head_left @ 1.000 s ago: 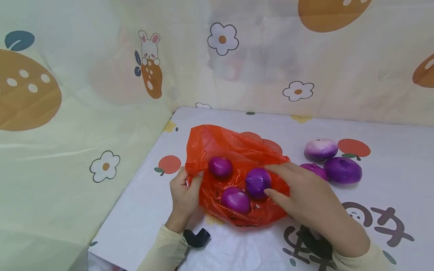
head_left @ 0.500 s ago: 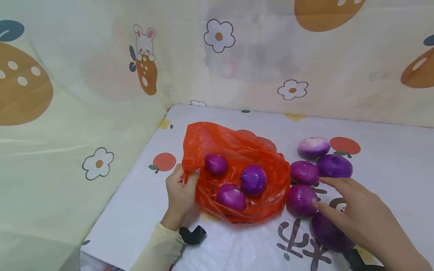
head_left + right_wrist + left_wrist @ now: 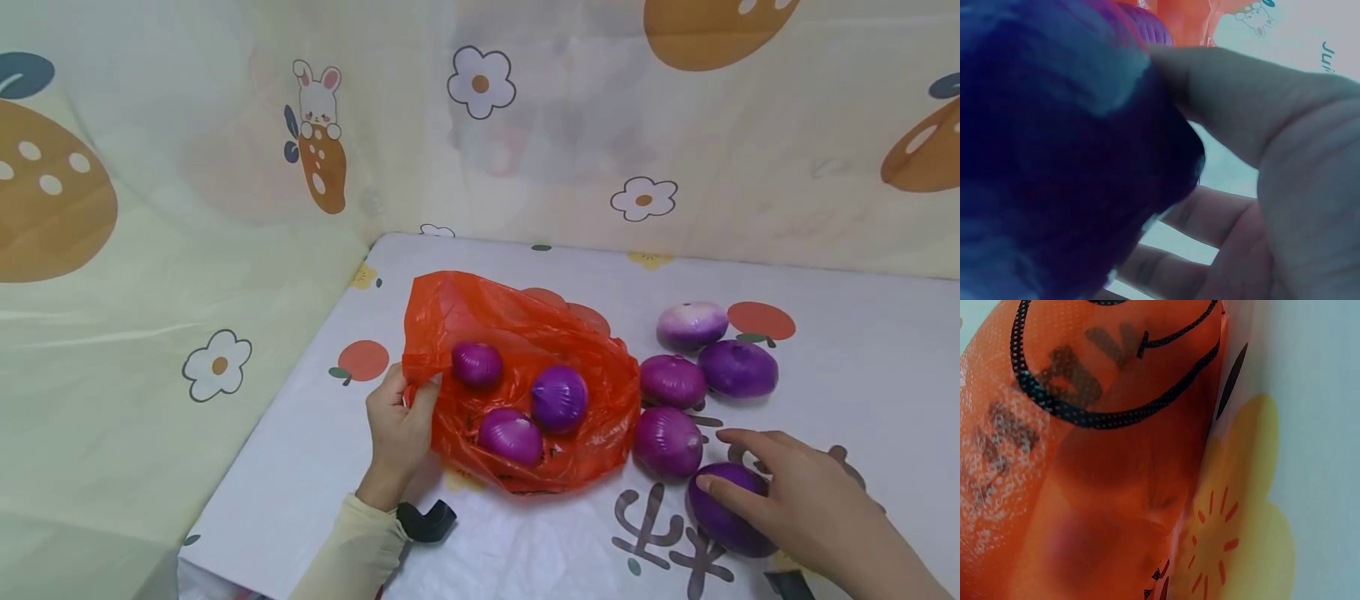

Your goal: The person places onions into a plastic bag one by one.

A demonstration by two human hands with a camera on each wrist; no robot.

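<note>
In the head view my left hand (image 3: 399, 435) grips the left edge of a red plastic bag (image 3: 517, 325), which lies with its mouth spread. Three purple onions, one of them bluish purple (image 3: 559, 399), rest in it. My right hand (image 3: 810, 496) is over a dark purple onion (image 3: 726, 521) at the front right, thumb across its top and index finger extended beyond it. The right wrist view has this onion (image 3: 1054, 156) close up, the thumb at its edge and other fingers partly behind it. Only bag (image 3: 1116, 469) and cloth show in the left wrist view.
Right of the bag are a magenta onion (image 3: 667, 442), another behind it (image 3: 672, 381), a dark purple one (image 3: 738, 368) and a pale-topped one (image 3: 692, 324). A patterned white cloth (image 3: 300, 492) covers the table. Printed curtains (image 3: 555, 150) hang behind and at the left.
My right hand has moved from the onion in the bag out to the right, past the magenta onions, then nearer to the dark purple onion at the front. My left hand keeps hold of the bag.
</note>
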